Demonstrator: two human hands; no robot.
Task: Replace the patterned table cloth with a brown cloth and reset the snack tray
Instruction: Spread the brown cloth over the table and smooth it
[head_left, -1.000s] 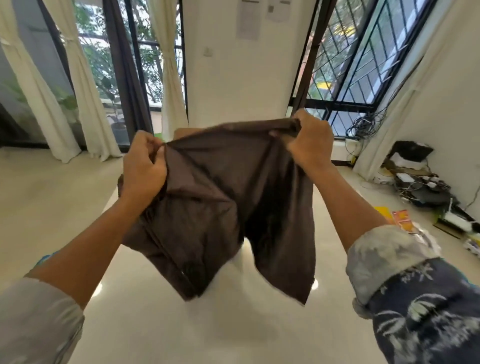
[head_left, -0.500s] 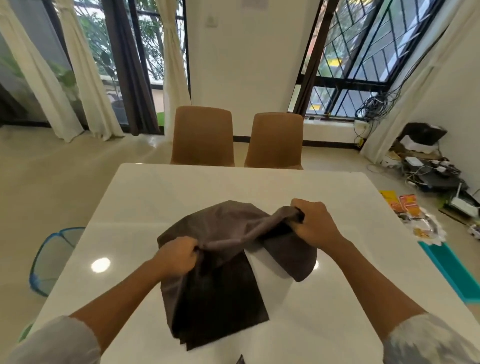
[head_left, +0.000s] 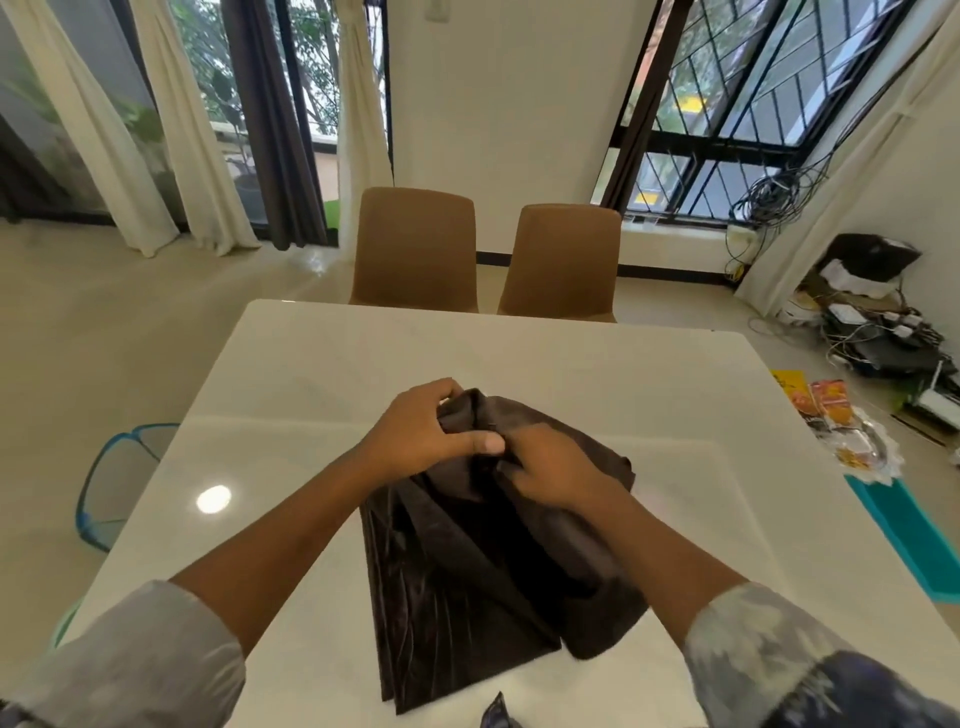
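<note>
The brown cloth (head_left: 483, 582) is dark, faintly shiny and partly folded, with creased layers bunched at its far end. Both forearms reach forward over the white table (head_left: 519, 353), and the hands nearly touch. The left hand (head_left: 421, 434) grips the bunched top edge with its thumb laid across. The right hand (head_left: 550, 465) curls its fingers round a fold just beside it. The cloth lies on the table, trailing from the hands toward the person.
</note>
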